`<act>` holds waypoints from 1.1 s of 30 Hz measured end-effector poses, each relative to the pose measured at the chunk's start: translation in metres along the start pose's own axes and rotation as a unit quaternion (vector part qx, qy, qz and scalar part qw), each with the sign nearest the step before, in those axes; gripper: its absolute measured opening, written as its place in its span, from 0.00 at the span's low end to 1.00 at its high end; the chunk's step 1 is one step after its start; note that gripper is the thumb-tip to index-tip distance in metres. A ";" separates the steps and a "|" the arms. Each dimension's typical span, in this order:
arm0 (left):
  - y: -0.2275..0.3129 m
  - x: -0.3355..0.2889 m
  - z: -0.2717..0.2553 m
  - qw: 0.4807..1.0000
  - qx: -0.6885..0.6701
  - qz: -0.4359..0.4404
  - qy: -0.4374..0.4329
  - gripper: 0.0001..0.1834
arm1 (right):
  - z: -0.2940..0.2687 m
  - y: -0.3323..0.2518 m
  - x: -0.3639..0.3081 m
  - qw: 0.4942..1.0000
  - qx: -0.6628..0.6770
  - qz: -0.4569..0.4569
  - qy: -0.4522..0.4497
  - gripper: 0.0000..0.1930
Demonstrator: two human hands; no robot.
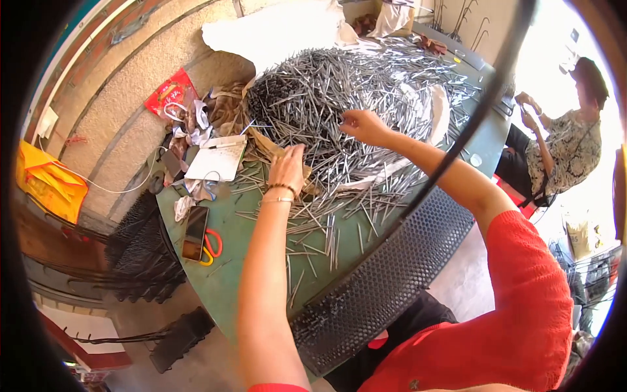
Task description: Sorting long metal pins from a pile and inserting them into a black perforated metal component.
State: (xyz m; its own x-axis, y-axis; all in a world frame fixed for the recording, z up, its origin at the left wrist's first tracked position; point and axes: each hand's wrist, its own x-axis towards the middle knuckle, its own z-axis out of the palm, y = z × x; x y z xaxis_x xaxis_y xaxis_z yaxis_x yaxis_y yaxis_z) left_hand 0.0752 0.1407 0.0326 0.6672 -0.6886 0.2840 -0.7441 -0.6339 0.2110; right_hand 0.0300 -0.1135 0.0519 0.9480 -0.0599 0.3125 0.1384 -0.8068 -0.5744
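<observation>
The pile of thin metal sticks (326, 88) is big and gray, and it sits on the green worktop (225, 281). Both hands are at the pile.

The left arm (261, 281) reaches almost straight up to the near left edge of the pile. The left hand (287, 171) has its back showing, with the fingers close together, bent a little and pointing toward the pile. I cannot tell if it has hold of a stick. A string of dark beads (281, 187) is around its wrist.

The right arm (450, 163) comes in from the right and is bent at the elbow. The right hand (367, 127) is over the middle of the pile, with the fingers curled in and the thumb close to them. I cannot tell if anything is pinched there.

Some loose sticks (332, 242) lie on the near side of the pile. A white pad (214, 163) is just left of the pile. A phone (195, 232) and scissors (219, 242) are farther from it, to the near left.
</observation>
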 end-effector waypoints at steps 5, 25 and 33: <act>-0.029 0.012 0.019 0.999 -0.040 -0.011 0.035 0.27 | 0.017 -0.025 0.010 0.984 -0.160 -0.075 -0.029 0.14; -0.061 0.031 0.065 0.744 -0.534 -0.400 0.028 0.22 | 0.077 -0.071 0.051 0.951 -0.220 -0.075 -0.204 0.20; -0.118 -0.001 0.110 0.814 -0.468 -0.338 0.069 0.20 | 0.036 -0.073 0.015 0.965 -0.120 -0.173 -0.154 0.14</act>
State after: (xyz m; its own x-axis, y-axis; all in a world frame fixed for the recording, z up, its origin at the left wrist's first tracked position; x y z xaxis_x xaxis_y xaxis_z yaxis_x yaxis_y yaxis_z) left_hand 0.1659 0.1775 -0.0952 0.9726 -0.2074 -0.1046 0.0479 -0.2616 0.9640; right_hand 0.0446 -0.0338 0.0713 0.9021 0.3860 0.1930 0.4273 -0.8618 -0.2732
